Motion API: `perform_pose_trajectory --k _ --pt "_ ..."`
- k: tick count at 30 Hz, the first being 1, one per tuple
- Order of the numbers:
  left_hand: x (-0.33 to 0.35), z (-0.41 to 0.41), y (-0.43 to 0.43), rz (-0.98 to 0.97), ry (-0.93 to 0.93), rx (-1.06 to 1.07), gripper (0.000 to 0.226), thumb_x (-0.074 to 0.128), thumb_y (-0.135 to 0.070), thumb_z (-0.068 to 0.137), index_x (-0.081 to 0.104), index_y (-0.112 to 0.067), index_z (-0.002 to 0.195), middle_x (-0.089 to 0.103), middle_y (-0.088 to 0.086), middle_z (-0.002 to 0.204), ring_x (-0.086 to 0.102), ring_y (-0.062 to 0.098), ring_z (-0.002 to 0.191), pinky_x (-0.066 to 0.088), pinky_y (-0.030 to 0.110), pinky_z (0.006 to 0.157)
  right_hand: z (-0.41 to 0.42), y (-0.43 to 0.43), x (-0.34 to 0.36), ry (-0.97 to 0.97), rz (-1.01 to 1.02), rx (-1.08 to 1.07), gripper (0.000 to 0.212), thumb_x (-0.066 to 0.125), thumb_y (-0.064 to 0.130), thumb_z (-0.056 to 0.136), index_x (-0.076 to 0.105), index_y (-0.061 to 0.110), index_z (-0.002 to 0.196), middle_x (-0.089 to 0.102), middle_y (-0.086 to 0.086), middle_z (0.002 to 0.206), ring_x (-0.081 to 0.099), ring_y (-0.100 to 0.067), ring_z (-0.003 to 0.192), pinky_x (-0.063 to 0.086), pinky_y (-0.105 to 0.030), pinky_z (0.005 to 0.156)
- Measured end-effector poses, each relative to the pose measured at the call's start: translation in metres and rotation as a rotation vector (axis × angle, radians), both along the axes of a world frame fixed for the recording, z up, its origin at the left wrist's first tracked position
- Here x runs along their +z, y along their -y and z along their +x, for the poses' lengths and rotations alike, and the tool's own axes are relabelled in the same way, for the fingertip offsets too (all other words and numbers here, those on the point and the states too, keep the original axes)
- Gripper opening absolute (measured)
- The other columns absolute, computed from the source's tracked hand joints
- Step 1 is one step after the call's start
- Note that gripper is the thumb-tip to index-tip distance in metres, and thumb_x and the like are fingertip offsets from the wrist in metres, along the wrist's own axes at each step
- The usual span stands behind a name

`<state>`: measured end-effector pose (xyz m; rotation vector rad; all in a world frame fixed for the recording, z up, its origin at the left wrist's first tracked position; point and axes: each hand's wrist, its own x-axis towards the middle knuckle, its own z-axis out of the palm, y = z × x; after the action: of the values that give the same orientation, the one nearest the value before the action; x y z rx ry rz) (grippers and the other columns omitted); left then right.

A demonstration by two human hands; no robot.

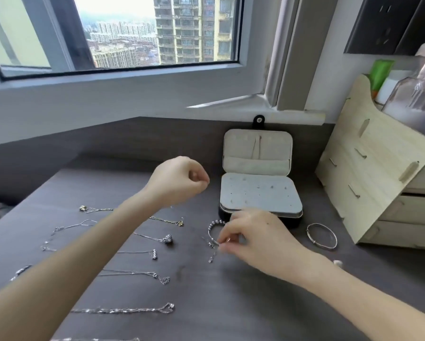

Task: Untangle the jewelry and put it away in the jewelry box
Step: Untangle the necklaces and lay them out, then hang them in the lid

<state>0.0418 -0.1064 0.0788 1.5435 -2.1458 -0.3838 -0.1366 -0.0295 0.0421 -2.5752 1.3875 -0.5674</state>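
- My right hand (pixel 253 238), at lower centre of the frame, pinches the beaded silver bracelet (pixel 213 230) between thumb and fingertips, low over the dark grey wood-grain desk (pixel 206 303). I judge it is teasing this stiff curved band free of the small dangling charms at its end.
- My left hand (pixel 179 179) hangs raised at mid-frame, fingers curled in and thumb against forefinger. It looks like a pinch on a hair-fine chain, but I cannot tell whether anything is in it.
- The black jewelry box with pale felt lining (pixel 258 200) stands open just behind my right hand. Its lid is propped upright against the wall, so the soft padded tray faces me, ready for pieces.
- Thin silver chains (pixel 123 310) lie in separate, roughly parallel rows at the left of the frame, probably kept apart so they don't knot again.
- A smooth, plain silver bangle (pixel 322 236) lies right of the box, near the pale plywood drawer organiser (pixel 368 173).
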Motion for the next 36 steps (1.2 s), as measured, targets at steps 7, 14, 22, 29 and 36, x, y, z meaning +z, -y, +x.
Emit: perform_pose_trajectory --k 7,14,22,29,36 --pt "-0.019 0.033 -0.044 0.069 0.010 -0.081 0.010 0.066 -0.018 0.080 0.072 -0.026 0.078 0.059 -0.010 0.081 0.052 0.001 0.073 0.040 0.024 0.071 0.011 -0.007 -0.027 -0.468 -0.567 0.203 0.014 0.069 0.010 0.068 0.062 0.021 0.062 0.048 0.004 0.062 0.041 -0.018 0.060 0.022 -0.028 0.056" --pt "-0.026 0.041 -0.060 0.050 -0.055 -0.106 0.010 0.065 -0.016 0.082 0.072 -0.023 0.079 0.059 -0.012 0.080 0.056 0.006 0.076 0.042 0.025 0.071 0.018 -0.006 -0.030 -0.552 -0.729 0.284 0.020 0.054 0.004 0.077 0.053 0.015 0.061 0.049 -0.001 0.064 0.045 -0.022 0.060 0.028 -0.030 0.054" --pt "-0.020 0.035 -0.065 0.067 -0.222 -0.195 0.009 0.067 -0.019 0.085 0.073 -0.022 0.091 0.065 -0.020 0.080 0.057 -0.005 0.078 0.034 0.004 0.065 0.029 -0.008 0.021 0.540 0.218 -0.122 0.009 0.060 0.012 0.085 0.068 0.014 0.080 0.064 0.007 0.071 0.053 0.000 0.060 0.043 -0.016 0.059" --pt "-0.006 0.024 -0.063 -0.018 -0.322 -0.143 0.007 0.070 -0.018 0.083 0.075 -0.017 0.087 0.069 -0.009 0.074 0.059 -0.002 0.064 0.045 0.013 0.055 0.034 0.004 0.054 0.751 0.391 -0.105 0.009 0.061 0.006 0.084 0.066 0.013 0.080 0.067 0.005 0.073 0.059 -0.004 0.069 0.050 -0.020 0.069" --pt "0.008 0.025 -0.060 -0.045 -0.286 -0.139 0.007 0.073 -0.010 0.079 0.076 -0.013 0.085 0.071 -0.003 0.073 0.056 -0.001 0.055 0.039 0.008 0.055 0.035 0.004 0.069 0.860 0.386 -0.099 0.010 0.055 0.001 0.086 0.059 0.008 0.081 0.067 -0.007 0.074 0.063 -0.015 0.071 0.054 -0.031 0.073"
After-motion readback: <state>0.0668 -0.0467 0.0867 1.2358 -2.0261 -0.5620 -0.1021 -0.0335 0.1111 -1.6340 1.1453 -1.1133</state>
